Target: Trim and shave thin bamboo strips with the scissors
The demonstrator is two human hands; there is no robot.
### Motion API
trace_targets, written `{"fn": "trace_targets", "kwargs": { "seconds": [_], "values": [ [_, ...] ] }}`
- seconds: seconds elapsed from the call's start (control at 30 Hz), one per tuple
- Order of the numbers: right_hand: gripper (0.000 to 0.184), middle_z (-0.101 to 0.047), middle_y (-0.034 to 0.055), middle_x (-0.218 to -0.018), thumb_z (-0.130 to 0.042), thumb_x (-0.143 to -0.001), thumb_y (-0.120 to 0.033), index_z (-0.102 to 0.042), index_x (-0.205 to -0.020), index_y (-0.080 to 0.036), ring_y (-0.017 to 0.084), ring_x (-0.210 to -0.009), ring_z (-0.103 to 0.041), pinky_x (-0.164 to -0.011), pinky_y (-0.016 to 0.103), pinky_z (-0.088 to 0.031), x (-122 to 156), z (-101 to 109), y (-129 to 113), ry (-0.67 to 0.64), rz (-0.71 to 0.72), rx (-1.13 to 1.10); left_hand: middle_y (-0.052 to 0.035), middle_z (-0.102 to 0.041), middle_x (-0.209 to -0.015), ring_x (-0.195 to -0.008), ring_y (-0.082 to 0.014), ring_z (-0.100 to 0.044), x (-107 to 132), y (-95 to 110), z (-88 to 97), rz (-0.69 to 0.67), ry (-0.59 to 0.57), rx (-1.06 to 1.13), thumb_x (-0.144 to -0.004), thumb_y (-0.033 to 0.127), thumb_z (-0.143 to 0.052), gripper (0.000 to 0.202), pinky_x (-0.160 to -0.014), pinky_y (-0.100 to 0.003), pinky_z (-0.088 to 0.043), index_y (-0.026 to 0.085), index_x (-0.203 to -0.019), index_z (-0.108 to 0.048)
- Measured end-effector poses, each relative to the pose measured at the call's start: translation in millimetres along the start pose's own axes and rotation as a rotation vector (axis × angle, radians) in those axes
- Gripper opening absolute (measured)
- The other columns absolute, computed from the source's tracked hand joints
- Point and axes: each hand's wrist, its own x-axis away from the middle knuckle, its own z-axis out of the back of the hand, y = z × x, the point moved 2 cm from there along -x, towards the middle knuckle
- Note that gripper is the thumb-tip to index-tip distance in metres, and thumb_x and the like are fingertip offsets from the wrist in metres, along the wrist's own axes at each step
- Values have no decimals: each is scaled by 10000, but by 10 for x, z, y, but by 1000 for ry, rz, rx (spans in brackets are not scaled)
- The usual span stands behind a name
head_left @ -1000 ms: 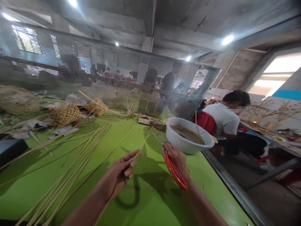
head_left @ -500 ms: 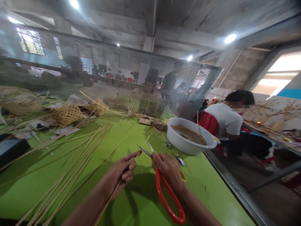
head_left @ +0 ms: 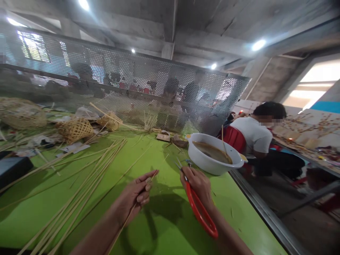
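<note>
My left hand (head_left: 135,197) pinches a thin bamboo strip (head_left: 153,175) whose short tip pokes out past the fingertips; the rest runs back under my wrist. My right hand (head_left: 197,184) grips red-handled scissors (head_left: 199,209), blades pointing up and away towards the white basin (head_left: 212,163). The blade tips sit a hand's width right of the strip's tip, apart from it. Both hands hover above the green table (head_left: 164,226).
Long bamboo strips (head_left: 87,184) lie fanned across the table's left. Woven baskets (head_left: 75,129) and scraps sit at the back left by a perforated metal screen (head_left: 148,92). A dark object (head_left: 12,168) lies far left. A seated person (head_left: 255,136) is at the right, beyond the table's edge.
The scissors met the strip half a second ago, then swung back right. The strip's tip beyond my left fingers is shorter now than one second ago.
</note>
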Motion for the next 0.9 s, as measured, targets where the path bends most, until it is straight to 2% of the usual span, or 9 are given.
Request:
{"fn": "trace_targets", "kwargs": {
  "seconds": [0.17, 0.27, 0.47, 0.63, 0.77, 0.9],
  "values": [
    [202, -539, -35, -560, -463, -881, -128, -585, -741, -208, 124, -486, -441, -566, 289, -223, -8, 56, -277, -65, 173, -28, 62, -475, -626, -352, 27, -267, -4, 15, -46, -16, 17, -27, -804, 166, -658, 352, -360, -130, -229, 139, -1154, -646],
    [185, -563, -25, -586, -484, -878, -144, -570, -725, -206, 127, -517, -475, -570, 286, -226, -19, 38, -198, -115, 91, 9, 68, -470, -606, -340, 27, -252, 2, 10, -57, 8, 13, -50, -781, 181, -684, 356, -353, -135, -219, 140, -1133, -658],
    [159, -623, -16, -639, -487, -892, -180, -570, -760, -214, 125, -532, -545, -574, 275, -246, -6, -66, 201, -158, -117, 167, 68, -477, -624, -357, 34, -252, 17, 15, -25, 8, -15, -30, -785, 159, -676, 368, -360, -121, -217, 146, -1152, -645],
    [48, -680, 15, -726, -531, -885, -181, -573, -880, -202, 158, -583, -610, -547, 279, -236, -44, -110, 203, -394, -179, 180, 58, -519, -623, -358, 15, -328, -30, -11, 48, -32, -18, -157, -808, 238, -671, 335, -367, -131, -278, 144, -1127, -639],
    [219, -691, 40, -837, -510, -837, -74, -570, -998, -209, 176, -687, -640, -596, 267, -294, -19, -146, 153, -468, -239, 100, 54, -527, -574, -372, -9, -382, -50, -34, 31, -79, 12, -312, -752, 326, -723, 263, -369, -139, -313, 126, -909, -659],
    [409, -676, 52, -960, -543, -724, -26, -577, -1080, -225, 192, -819, -640, -662, 258, -357, 57, -197, 213, -467, -277, -51, 49, -533, -542, -393, -35, -405, -58, -26, -5, -137, 56, -504, -753, 404, -697, 290, -381, -148, -343, 140, -861, -642]
  ]
}}
